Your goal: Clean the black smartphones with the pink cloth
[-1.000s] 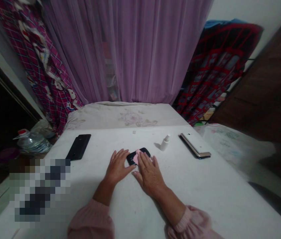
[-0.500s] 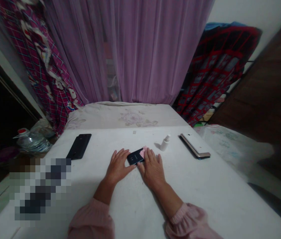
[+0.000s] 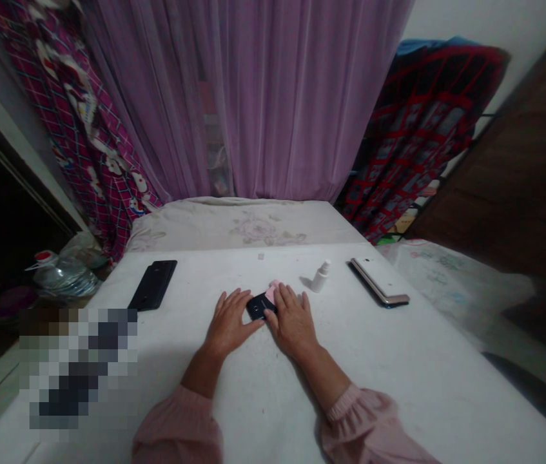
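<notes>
A dark smartphone [image 3: 256, 308] lies flat on the white-covered table in front of me. My left hand [image 3: 229, 325] holds its left end, thumb at the near edge and fingers at the far side. On the phone's right part, my right hand [image 3: 294, 325] presses a small pink cloth [image 3: 271, 293] with its fingertips. The palm hides the phone's right end and part of the cloth. Just beyond my right hand, a small white spray bottle [image 3: 320, 277] stands upright.
Black phones [image 3: 155, 283] lie stacked at the left. On the right, a white phone [image 3: 376, 277] rests on other phones. A pixelated patch [image 3: 79, 367] covers something at the near left. Purple curtains [image 3: 277, 103] hang behind the table; a large water bottle [image 3: 62, 274] sits beyond its left side.
My right hand and the pink cloth have slid a little to the left across the phone. My left hand stays at the phone's left end.
</notes>
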Tool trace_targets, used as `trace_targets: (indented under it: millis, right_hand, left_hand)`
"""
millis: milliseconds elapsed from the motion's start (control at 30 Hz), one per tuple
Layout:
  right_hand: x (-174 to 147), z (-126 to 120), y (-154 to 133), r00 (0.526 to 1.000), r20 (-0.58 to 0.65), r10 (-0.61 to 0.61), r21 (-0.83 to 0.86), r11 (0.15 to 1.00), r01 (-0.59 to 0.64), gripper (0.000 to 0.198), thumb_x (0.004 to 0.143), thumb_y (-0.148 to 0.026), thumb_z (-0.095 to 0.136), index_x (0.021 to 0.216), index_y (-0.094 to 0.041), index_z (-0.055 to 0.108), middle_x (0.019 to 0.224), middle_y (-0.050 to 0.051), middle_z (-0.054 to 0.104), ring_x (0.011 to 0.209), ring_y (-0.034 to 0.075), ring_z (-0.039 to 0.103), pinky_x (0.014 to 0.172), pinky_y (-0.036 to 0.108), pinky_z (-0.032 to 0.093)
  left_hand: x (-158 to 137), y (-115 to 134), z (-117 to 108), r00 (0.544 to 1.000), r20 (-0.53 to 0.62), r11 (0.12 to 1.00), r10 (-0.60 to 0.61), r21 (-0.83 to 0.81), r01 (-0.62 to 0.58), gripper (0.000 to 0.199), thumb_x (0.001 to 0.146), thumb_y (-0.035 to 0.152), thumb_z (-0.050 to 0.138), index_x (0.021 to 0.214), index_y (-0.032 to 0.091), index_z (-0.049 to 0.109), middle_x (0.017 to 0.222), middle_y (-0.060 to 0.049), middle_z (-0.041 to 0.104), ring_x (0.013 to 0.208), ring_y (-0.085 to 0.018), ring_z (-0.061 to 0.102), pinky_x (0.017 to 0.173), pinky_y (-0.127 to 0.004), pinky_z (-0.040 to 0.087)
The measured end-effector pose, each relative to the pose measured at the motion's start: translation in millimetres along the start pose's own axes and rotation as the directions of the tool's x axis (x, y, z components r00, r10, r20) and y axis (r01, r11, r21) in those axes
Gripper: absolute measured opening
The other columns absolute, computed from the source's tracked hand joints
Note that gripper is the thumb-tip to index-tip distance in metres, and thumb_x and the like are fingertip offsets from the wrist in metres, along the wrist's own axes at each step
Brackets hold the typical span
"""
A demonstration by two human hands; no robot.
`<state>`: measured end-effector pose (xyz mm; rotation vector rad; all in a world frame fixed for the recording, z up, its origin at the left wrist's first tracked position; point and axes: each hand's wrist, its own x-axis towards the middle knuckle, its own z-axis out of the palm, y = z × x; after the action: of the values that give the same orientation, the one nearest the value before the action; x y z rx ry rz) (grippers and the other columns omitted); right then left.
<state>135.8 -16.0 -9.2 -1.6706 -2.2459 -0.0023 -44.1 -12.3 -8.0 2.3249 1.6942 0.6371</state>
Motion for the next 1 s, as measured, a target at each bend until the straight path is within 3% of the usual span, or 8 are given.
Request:
trace_targets:
  millis: [233,433,533,800,1000]
  right_hand:
    - [7.3,-0.9,-0.5,0.996,-0.021,0.086,0.005,0.996,-0.086,0.058,0.098,-0.044,0.028,0.142,-0.008,0.039,0.150,0.017,0.035,0.138,0.031,0.032,0.111,0.056,0.018]
    - [7.5,-13.6,-2.2,0.991,0.087,-0.097,0.103,0.991,0.088,0.051,0.099,-0.039,0.027,0.143,-0.016,0.039,0.153,0.010,0.032,0.141,0.025,0.028,0.114,0.053,0.015]
    - [6.8,-16.7,-4.3,0.986,0.096,-0.134,0.108,0.986,0.123,0.048,0.099,-0.037,0.028,0.142,-0.019,0.042,0.151,0.009,0.035,0.141,0.023,0.029,0.114,0.053,0.015]
    - [7.6,-7.2,-2.9,0.996,0.025,0.091,0.006,0.996,-0.091,0.050,0.099,-0.035,0.028,0.143,-0.013,0.040,0.152,0.012,0.032,0.140,0.028,0.030,0.113,0.055,0.014]
    - [7.5,-3.5,0.6,0.998,0.024,0.063,-0.007,0.998,-0.062,0.048,0.099,-0.031,0.029,0.143,-0.013,0.041,0.152,0.012,0.032,0.139,0.026,0.031,0.113,0.053,0.015]
  left_hand:
    - [1.2,-1.5,0.7,1.000,0.014,1.000,0.004,0.002,-0.005,0.053,0.079,0.044,0.069,0.125,0.025,0.053,0.138,-0.006,0.055,0.135,-0.026,0.041,0.116,-0.050,0.019]
    - [1.2,-2.4,1.6,1.000,0.019,1.000,0.012,0.010,-0.013,0.056,0.079,0.044,0.069,0.128,0.023,0.051,0.138,-0.007,0.055,0.135,-0.026,0.041,0.115,-0.050,0.020]
    - [0.8,-3.0,1.5,1.000,0.009,1.000,0.019,0.017,-0.019,0.055,0.080,0.044,0.069,0.128,0.024,0.051,0.137,-0.007,0.055,0.135,-0.026,0.041,0.115,-0.050,0.020]
    - [0.7,-1.3,0.0,1.000,0.027,1.000,0.006,0.005,-0.006,0.054,0.079,0.044,0.069,0.126,0.024,0.053,0.139,-0.006,0.054,0.136,-0.026,0.040,0.116,-0.050,0.018]
    - [0.5,-1.1,-0.2,1.000,0.027,1.000,-0.001,-0.007,0.001,0.053,0.079,0.043,0.070,0.125,0.025,0.054,0.139,-0.006,0.054,0.135,-0.026,0.040,0.116,-0.050,0.018]
